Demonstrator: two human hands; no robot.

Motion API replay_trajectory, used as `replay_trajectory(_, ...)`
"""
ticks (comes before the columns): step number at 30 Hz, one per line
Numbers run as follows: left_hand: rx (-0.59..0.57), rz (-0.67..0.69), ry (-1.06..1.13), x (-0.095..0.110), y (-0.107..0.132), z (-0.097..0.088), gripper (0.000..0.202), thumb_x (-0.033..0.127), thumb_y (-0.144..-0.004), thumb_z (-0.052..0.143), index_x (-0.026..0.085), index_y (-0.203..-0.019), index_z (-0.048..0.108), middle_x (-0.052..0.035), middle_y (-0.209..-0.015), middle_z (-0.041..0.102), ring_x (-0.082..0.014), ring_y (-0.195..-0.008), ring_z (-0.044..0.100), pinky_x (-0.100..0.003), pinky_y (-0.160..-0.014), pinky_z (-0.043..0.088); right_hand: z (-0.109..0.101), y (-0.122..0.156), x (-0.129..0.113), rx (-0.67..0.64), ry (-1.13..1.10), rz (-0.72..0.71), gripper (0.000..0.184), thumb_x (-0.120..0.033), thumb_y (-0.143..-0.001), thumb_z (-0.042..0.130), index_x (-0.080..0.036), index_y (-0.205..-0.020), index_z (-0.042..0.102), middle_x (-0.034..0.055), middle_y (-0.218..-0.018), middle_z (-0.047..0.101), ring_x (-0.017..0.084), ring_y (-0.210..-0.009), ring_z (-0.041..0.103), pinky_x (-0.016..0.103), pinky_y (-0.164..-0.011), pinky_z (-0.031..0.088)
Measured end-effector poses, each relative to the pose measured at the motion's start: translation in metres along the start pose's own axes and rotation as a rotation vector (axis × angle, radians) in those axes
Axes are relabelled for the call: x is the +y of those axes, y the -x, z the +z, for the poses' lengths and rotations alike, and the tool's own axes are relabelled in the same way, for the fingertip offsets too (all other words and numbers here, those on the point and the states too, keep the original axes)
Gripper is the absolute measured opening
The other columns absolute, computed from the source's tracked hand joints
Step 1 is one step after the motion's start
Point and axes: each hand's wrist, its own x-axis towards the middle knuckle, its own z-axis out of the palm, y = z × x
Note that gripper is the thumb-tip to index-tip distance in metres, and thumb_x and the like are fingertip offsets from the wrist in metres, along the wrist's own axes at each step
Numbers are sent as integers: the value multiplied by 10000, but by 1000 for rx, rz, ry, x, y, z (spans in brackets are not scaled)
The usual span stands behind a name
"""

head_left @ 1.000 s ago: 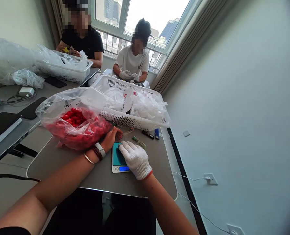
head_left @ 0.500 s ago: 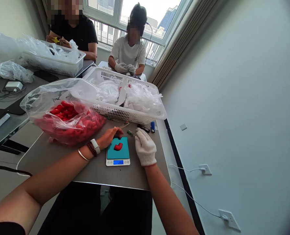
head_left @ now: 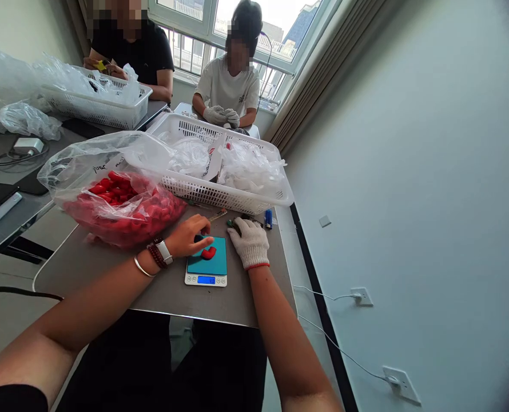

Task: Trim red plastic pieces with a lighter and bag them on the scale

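Within easy reach, the clear bag of red pieces point(head_left: 121, 212) lies left of the bare left hand point(head_left: 188, 238), which curls at the digital scale point(head_left: 206, 263) beside a red piece point(head_left: 209, 253). The gloved right hand point(head_left: 249, 243) curls just rightward; any pinch is hidden.

White plastic basket point(head_left: 220, 191), window point(head_left: 282, 26), wall socket point(head_left: 361, 296)

The head-worn view looks forward and steeply down from just above the person's own left forearm point(head_left: 87, 303) and right forearm point(head_left: 280, 337), which rise from the bottom of the frame. It faces along the bench point(head_left: 108, 280) toward the window point(head_left: 186, 54) at top. The digital scale point(head_left: 206, 262) sits close at lower centre, one seated person point(head_left: 128, 57) and another seated person point(head_left: 231, 86) farther off at top, and the wall point(head_left: 409, 171) fills the right.
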Motion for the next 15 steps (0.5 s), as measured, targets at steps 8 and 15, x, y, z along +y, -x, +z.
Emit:
replay_trajectory(8,-241,182,-283,14,-1,-6,430,576,-745,652,169,-803,525,-64,-823,562,-231,-787,502,-349,-737,421,-2,-7,-4,-81,150,34,297,-419,-938,457,-249,-1132,603,63,-1014,653,231,-888,569,313,-739,349)
replay_trajectory(15,-248,175,-326,15,-1,-6,450,586,-728,668,163,-813,542,-67,-830,568,-234,-791,515,-349,-750,415,-4,-7,-14,-129,212,177,305,-364,-956,405,-213,-1172,557,108,-1024,629,241,-922,587,314,-711,381)
